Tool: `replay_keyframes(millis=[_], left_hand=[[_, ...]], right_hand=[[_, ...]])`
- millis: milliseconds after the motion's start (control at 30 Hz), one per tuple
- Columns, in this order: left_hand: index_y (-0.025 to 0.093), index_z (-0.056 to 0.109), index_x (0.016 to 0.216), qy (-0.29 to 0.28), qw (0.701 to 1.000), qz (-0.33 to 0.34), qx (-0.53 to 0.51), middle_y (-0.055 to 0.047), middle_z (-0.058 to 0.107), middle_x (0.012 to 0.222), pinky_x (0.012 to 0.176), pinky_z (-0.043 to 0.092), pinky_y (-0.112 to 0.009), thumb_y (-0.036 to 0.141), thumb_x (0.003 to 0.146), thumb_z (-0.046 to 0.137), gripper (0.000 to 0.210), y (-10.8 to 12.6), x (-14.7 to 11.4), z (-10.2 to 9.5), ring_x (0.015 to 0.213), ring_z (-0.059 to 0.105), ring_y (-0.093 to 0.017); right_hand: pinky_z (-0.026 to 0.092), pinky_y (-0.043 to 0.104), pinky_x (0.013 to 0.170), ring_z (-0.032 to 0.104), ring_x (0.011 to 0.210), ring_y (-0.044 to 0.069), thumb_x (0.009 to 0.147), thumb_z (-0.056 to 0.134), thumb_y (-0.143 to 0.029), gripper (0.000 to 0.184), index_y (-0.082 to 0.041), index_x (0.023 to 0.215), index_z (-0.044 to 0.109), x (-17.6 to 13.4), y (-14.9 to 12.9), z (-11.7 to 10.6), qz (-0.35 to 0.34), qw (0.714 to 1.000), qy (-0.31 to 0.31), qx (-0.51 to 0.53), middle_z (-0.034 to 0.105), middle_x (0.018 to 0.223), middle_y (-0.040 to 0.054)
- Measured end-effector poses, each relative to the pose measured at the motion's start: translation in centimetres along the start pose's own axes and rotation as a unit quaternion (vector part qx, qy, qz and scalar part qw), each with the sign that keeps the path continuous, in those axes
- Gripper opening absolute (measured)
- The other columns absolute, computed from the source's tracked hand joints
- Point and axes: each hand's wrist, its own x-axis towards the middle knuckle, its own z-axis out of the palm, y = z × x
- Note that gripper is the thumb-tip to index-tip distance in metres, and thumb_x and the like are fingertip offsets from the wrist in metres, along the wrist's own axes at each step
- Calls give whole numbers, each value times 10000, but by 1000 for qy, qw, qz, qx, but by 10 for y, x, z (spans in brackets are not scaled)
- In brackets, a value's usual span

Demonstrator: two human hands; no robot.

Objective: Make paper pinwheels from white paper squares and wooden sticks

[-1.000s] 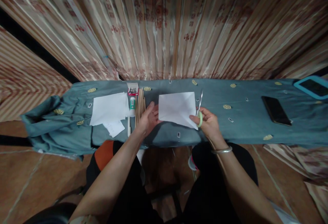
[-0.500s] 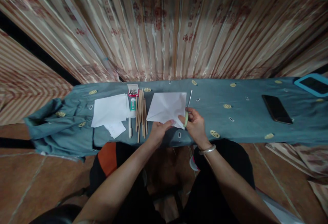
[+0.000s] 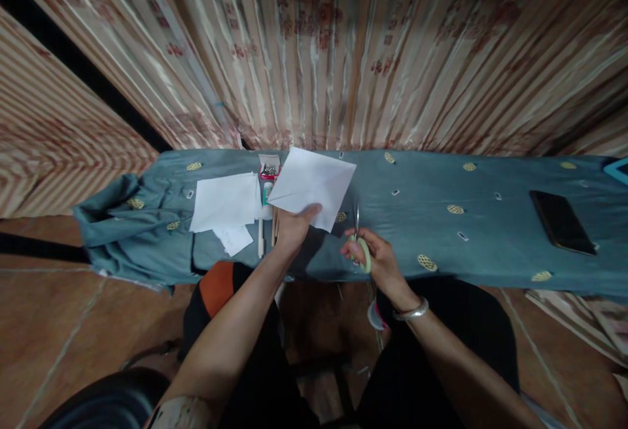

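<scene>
My left hand (image 3: pixel 297 225) grips a white sheet of paper (image 3: pixel 316 177) by its lower edge, thumb on top. The sheet is tilted, with crease lines across it, and it covers most of the wooden sticks (image 3: pixel 275 229). In my right hand (image 3: pixel 377 256) is a pair of scissors (image 3: pixel 365 256) with pale green handles, fingers through the loops. Their metal blades point away from me, just right of the sheet and apart from it.
Left of the sheet are a paper stack (image 3: pixel 223 201), a small paper piece (image 3: pixel 235 239), a white pen (image 3: pixel 261 239), a green-and-white bottle (image 3: pixel 267 193) and a red box of metal bits (image 3: pixel 269 169). A dark phone (image 3: pixel 562 221) lies right on the cloth-covered table (image 3: pixel 422 180).
The paper has turned and lifted up and left, over the sticks. My right hand has drawn the scissors away from its right edge. The view has shifted slightly.
</scene>
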Motion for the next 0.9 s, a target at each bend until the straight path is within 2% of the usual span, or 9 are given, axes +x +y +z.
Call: replay_keyframes(millis=[100,200,300,433,600,900], left_hand=[[195,680,955,11,992,104,71,-46,736,937,933,506,-332,158,494,880,504,0,12,-6,1030,657,-245],[195,684,973,-5,983,138,118,-52,734,940,967,494,-350,237,544,875,471,-4,19,-10,1009,660,-243],[183,650,1085,-13,973,167,158,-67,721,1027,961,503,-385,270,552,864,581,-9,21,-12,997,664,-253],[152,607,1152,-23,962,193,190,-97,705,1066,936,520,-417,282,543,850,668,-14,21,-11,1000,664,-277],[156,593,1157,-25,953,208,220,-97,703,1053,970,502,-417,278,569,833,647,-12,17,-9,1046,651,-281],[132,590,1143,-32,955,188,228,-97,707,1002,947,504,-425,245,578,807,616,0,3,-2,1017,648,-281]], right_hand=[[453,231,530,602,594,126,696,751,-524,427,-183,929,645,-12,3,1,53,995,-87,2,676,676,6],[439,223,517,585,574,114,720,734,-535,431,-168,933,658,-17,3,1,86,986,-144,-1,667,665,7],[426,212,509,572,570,104,719,728,-560,460,-160,937,664,-16,1,1,101,980,-171,-2,654,661,3],[408,205,496,556,554,96,703,723,-600,500,-153,922,666,-13,1,2,109,978,-180,-5,638,638,-2],[399,212,489,547,541,98,703,717,-607,495,-159,907,669,-10,2,3,103,980,-173,-8,627,622,-7],[400,210,478,531,515,90,694,722,-606,496,-156,897,677,-10,1,4,101,982,-162,-9,619,599,-12]])
